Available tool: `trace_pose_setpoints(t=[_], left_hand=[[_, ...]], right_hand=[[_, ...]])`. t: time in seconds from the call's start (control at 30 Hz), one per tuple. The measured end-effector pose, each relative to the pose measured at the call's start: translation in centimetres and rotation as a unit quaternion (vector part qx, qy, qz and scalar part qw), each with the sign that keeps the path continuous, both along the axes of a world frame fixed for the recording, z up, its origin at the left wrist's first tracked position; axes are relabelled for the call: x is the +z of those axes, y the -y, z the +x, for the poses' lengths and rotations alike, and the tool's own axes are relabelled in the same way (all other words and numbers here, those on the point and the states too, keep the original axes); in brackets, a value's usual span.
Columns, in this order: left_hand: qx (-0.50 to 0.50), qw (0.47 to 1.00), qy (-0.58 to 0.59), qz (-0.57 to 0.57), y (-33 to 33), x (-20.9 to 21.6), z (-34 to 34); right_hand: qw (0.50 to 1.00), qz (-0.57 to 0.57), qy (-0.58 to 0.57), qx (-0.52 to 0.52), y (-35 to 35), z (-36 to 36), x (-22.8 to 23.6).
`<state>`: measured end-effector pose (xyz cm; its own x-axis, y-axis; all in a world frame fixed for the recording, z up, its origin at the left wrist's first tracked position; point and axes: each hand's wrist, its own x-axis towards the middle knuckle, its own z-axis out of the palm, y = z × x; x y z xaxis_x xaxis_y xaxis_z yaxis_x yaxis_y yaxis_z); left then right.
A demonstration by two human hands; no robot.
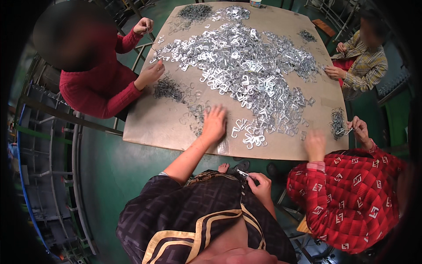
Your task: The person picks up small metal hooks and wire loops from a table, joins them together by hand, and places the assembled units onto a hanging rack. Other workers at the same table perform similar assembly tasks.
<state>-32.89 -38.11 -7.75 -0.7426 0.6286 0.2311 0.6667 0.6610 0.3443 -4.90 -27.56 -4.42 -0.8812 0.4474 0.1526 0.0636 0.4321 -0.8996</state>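
Observation:
My left hand (214, 124) lies palm down over the near part of the brown table. Its fingers look stretched out and apart, with the tips blurred by motion, beside a loose scatter of small dark wire clips (196, 115). Close to my body, below the table edge, my right hand (262, 185) is pinched on a small shiny metal hook (242, 173). A small group of silvery metal hooks (255, 134) lies to the right of my left hand, at the near end of a big heap of bent metal hooks (237, 57).
Dark clip piles lie at the left (168, 89), far left (194, 12) and right (337, 123) of the cardboard-covered table (162, 134). Three people work around it: one in a red sweater (99, 94), one in a plaid shirt (367, 70), one in red patterned clothing (347, 193). A cup (255, 3) stands far back.

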Motion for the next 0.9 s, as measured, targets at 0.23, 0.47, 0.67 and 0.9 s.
trace_pose_setpoints(t=[0.23,0.47,0.67,0.9], left_hand=[[-0.045,0.999,0.027,-0.008,10.5,-0.2,-5.1],[-0.031,0.997,-0.070,0.033,6.7,-0.4,-7.0],[0.010,0.982,-0.082,-0.171,-0.2,0.0,-5.5],[-0.005,0.987,0.033,-0.154,0.2,2.0,-6.3]], right_hand=[[0.999,-0.009,0.010,-0.034,3.0,-0.7,-0.3],[1.000,0.006,-0.007,-0.029,4.3,-1.7,-0.6],[0.998,0.039,-0.013,-0.037,4.3,-2.6,-0.2],[0.995,0.038,-0.034,-0.089,4.6,-3.5,-0.4]])
